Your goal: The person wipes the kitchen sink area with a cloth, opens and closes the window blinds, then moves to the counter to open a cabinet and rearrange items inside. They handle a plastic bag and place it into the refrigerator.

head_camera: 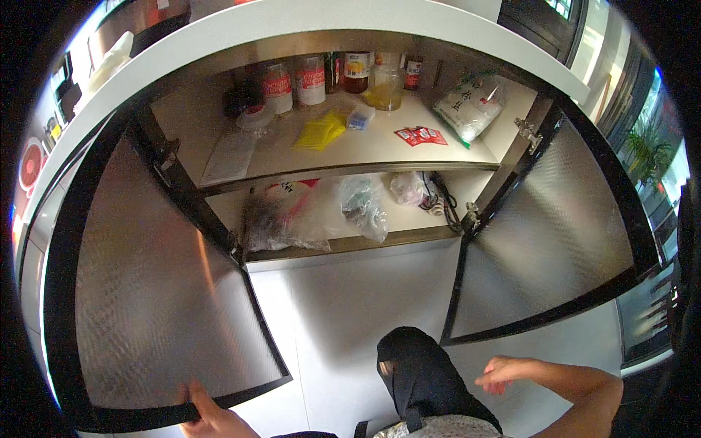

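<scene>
Two black-framed cabinet doors with ribbed translucent panels stand open before me. My left hand (pixel 213 419) grips the lower outer edge of the left door (pixel 153 284), its thumb side lying over the black frame. On the other side, my right hand (pixel 505 375) hangs below the right door (pixel 558 241), apart from it. Its fingers are loosely curled, and nothing shows in them. Between the doors, the upper shelf (pixel 350 150) holds jars, bottles and packets. Plastic bags lie on the lower shelf (pixel 402 222).
Red-labelled canisters (pixel 311 82) and a glass jar (pixel 385 87) stand at the back. Yellow packets (pixel 322 131), red sachets (pixel 420 136) and a white-green bag (pixel 472 109) lie on the upper shelf. Below are a clear bag (pixel 364 205) and a black cable (pixel 448 200). A white countertop (pixel 350 15) overhangs the cabinet.
</scene>
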Motion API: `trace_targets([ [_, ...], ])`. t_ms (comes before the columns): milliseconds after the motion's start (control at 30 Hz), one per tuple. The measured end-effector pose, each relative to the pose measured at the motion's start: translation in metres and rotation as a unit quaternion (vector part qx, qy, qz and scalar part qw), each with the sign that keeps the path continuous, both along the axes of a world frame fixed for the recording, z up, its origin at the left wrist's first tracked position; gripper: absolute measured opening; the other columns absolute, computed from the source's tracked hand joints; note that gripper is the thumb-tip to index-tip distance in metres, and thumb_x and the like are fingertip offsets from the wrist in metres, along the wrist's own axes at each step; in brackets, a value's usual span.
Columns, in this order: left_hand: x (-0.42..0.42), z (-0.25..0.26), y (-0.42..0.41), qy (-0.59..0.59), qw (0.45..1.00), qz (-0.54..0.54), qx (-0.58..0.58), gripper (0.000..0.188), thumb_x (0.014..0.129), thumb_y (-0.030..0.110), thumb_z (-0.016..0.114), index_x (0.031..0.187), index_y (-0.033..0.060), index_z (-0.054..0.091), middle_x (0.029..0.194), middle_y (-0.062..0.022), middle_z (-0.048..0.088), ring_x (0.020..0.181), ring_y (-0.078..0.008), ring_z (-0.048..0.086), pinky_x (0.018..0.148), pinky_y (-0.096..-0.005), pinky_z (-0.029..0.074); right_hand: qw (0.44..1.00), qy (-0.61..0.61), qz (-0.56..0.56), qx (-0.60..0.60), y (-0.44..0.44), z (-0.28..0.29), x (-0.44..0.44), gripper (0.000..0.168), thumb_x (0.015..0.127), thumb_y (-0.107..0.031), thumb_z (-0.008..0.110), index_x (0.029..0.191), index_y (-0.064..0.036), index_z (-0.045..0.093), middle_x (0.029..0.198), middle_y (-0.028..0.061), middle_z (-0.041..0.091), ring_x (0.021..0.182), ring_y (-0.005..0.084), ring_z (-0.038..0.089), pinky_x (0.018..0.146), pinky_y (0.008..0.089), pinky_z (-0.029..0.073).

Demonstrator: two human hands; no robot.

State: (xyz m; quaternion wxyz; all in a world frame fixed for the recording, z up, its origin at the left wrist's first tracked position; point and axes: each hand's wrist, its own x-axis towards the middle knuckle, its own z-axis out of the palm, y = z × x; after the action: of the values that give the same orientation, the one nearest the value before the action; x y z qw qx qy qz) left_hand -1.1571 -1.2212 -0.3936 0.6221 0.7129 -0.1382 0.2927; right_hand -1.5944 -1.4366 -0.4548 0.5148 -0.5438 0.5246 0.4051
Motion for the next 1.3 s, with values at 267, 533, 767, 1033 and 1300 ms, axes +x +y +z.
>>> trace_targets([
  [267,-0.004,0.005,-0.002,-0.01,0.999,0.007,0.029,0.015,0.079,0.007,0.059,0.078,-0.0077,0.06,0.069,-0.0062,0.057,0.062,-0.0118,0.045,0.053,-0.026,0.036,0.936,-0.129,-0.267,-0.187,-0.015,-0.039,0.021,0.075,0.076,-0.057,0.058,0.123,0.0,0.047,0.12,0.0182,0.052,0.088,0.0297,0.062,0.064,0.0336,0.055],
  [533,-0.014,-0.003,-0.008,0.037,0.999,0.013,0.037,0.017,0.081,0.009,0.06,0.079,-0.0074,0.06,0.071,-0.0053,0.056,0.062,-0.0111,0.044,0.052,-0.0254,0.034,0.959,-0.078,-0.196,-0.189,-0.035,-0.061,0.072,0.085,0.074,-0.067,0.051,0.126,0.0,0.046,0.108,0.0214,0.059,0.08,0.0272,0.062,0.075,0.0375,0.049],
  [767,-0.043,-0.001,-0.046,-0.034,0.992,-0.116,-0.019,0.014,0.084,0.004,0.06,0.091,-0.0074,0.057,0.086,-0.0104,0.062,0.071,-0.0132,0.053,0.061,-0.0245,0.043,0.911,-0.235,-0.241,-0.237,-0.067,-0.069,0.148,0.051,0.071,-0.053,0.068,0.08,-0.003,0.064,0.065,0.0082,0.06,0.052,0.0187,0.06,0.042,0.03,0.047],
  [1033,-0.069,-0.007,-0.077,-0.052,0.965,-0.168,0.192,0.032,0.073,0.009,0.073,0.097,-0.0031,0.055,0.087,-0.011,0.062,0.072,-0.0198,0.058,0.068,-0.0276,0.048,0.883,-0.318,-0.335,-0.079,-0.108,-0.068,0.204,0.045,0.077,-0.028,0.069,0.103,0.005,0.052,0.098,0.0166,0.056,0.077,0.0323,0.064,0.059,0.0456,0.055],
  [1300,-0.079,0.016,-0.14,-0.18,0.931,-0.152,0.278,0.078,0.062,0.011,0.069,0.125,-0.0148,0.032,0.124,-0.0326,0.041,0.107,-0.0447,0.048,0.09,-0.0502,0.036,0.812,-0.388,-0.436,0.018,-0.149,-0.083,0.238,0.048,0.08,-0.022,0.061,0.119,0.001,0.044,0.107,0.0183,0.045,0.084,0.0383,0.06,0.069,0.0559,0.053],
])
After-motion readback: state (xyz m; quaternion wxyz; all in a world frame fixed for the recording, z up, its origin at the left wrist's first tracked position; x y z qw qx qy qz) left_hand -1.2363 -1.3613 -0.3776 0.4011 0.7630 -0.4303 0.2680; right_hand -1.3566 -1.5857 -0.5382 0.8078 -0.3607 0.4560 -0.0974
